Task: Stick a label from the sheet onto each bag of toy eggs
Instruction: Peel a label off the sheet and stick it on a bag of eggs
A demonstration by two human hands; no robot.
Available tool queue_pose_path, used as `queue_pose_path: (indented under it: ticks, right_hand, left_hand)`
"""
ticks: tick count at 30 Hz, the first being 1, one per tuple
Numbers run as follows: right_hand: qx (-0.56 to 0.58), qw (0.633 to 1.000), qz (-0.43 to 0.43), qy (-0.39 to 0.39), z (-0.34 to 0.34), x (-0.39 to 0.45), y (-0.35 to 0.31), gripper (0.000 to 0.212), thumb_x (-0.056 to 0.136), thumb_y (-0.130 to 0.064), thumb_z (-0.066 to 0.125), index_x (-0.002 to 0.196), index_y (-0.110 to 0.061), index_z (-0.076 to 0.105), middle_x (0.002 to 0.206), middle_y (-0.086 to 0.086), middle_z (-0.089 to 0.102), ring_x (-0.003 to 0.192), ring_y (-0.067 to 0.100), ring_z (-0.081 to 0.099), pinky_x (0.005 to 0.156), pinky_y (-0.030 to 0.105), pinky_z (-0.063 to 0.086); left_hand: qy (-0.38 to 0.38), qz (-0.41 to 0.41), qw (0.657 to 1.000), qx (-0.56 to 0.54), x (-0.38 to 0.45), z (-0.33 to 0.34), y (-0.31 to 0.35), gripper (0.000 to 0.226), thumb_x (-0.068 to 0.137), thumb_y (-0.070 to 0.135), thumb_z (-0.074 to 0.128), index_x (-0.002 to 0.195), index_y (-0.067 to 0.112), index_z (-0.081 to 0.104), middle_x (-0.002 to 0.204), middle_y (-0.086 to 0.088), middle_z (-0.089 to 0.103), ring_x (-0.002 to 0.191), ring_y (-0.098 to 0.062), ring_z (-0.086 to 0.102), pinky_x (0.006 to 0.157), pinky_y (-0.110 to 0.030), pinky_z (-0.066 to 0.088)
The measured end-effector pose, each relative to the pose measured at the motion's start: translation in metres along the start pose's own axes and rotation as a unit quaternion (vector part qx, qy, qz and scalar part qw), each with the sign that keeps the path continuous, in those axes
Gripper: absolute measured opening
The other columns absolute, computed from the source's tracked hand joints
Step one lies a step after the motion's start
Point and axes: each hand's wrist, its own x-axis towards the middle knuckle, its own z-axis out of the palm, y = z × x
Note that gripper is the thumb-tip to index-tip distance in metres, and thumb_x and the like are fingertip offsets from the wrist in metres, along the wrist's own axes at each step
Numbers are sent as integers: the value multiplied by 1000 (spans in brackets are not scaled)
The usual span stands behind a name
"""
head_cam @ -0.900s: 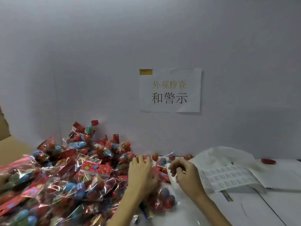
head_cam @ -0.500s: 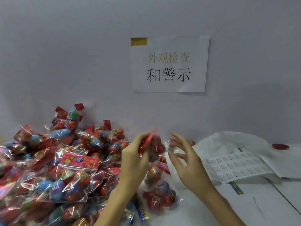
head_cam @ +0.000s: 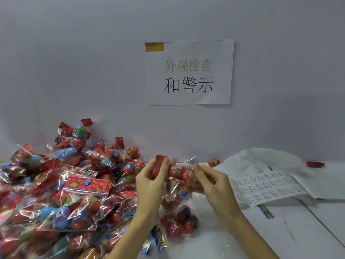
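Paper sign on the wall reads 外观检查 和警示; print on the label sheet lying at right is too small for me to read. I see the left hand pinching the red header card of one bag of toy eggs, and the right hand gripping its other end. Bag's held above the table, lying roughly sideways, card end left. Big pile of bags sits left.

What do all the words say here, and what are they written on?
"外观检查": upper, pale gold line on the paper sign on the wall.
"和警示": black line below it.
Label sheet: rows of tiny print, too small to read.
Egg bags in the pile: wrapper print too blurred to read.
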Motion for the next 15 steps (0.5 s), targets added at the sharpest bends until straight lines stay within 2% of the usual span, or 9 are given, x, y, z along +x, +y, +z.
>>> queue_pose_path:
  ticks: [3, 5, 7, 8, 10, 11, 13, 15]
  right_hand:
    - [77, 995, 50, 28, 0, 1, 0, 29, 101, -38, 60, 108, -22, 83, 106, 7, 81, 101, 25, 78, 75, 25, 61]
    - [71, 995, 37, 53, 0, 1, 3, 28, 102, -38, 58, 107, -25, 83, 105, 5, 81, 100, 23, 77, 76, 25, 61]
    - [27, 995, -12, 99, -2, 3, 8, 28, 102, -40, 57, 111, -29, 82, 105, -2, 81, 102, 20, 77, 86, 29, 62]
    - [7, 992, -42, 120, -4, 3, 8, 28, 102, -41, 57, 115, -33, 80, 107, -6, 80, 105, 16, 76, 91, 29, 61]
    - [-43, 983, -127, 127, -8, 3, 7, 27, 102, -39, 57, 122, -42, 75, 113, -15, 78, 109, 6, 73, 94, 20, 56]
    - [-80, 976, -174, 103, -9, 2, 6, 29, 102, -32, 59, 125, -44, 73, 117, -16, 76, 110, 4, 71, 94, 16, 55]
    - [-185, 953, -241, 16, -9, 1, 8, 39, 100, -19, 63, 130, -42, 71, 134, -16, 68, 123, 6, 64, 102, 22, 53]
    - [-304, 912, -260, -86, -6, -2, 12, 44, 99, -21, 69, 135, -45, 67, 157, -18, 46, 147, 7, 41, 120, 29, 38]
  left_hand:
    - [-19, -34, 999, -21, 2, 0, -1, 23, 91, 41, 73, 93, 19, 79, 87, -12, 76, 78, -23, 73, 72, -33, 63]
    - [-13, -32, 999, 5, 0, 5, -4, 23, 88, 46, 75, 98, 26, 78, 95, -8, 77, 87, -22, 73, 79, -40, 62]
    - [39, 28, 991, 124, 0, 6, -11, 33, 81, 51, 80, 105, 31, 67, 99, 2, 70, 88, -13, 67, 80, -31, 56]
    - [62, 57, 982, 169, 0, 4, -13, 39, 80, 52, 81, 105, 30, 61, 98, 2, 66, 86, -11, 63, 77, -25, 54]
    - [28, 45, 985, 162, 1, 1, -13, 45, 81, 59, 74, 103, 22, 61, 90, -4, 66, 78, -11, 63, 70, -20, 55]
    - [-24, -3, 993, 112, 2, 2, -12, 53, 83, 66, 66, 105, 17, 66, 91, -6, 71, 79, -14, 68, 70, -21, 57]
    - [-97, -115, 988, -27, 2, 3, -7, 73, 89, 74, 57, 119, 8, 68, 107, -10, 77, 97, -26, 75, 85, -36, 62]
    - [-88, -169, 974, -122, 2, 5, -4, 71, 92, 64, 66, 131, 4, 63, 122, -16, 74, 112, -33, 73, 94, -47, 59]
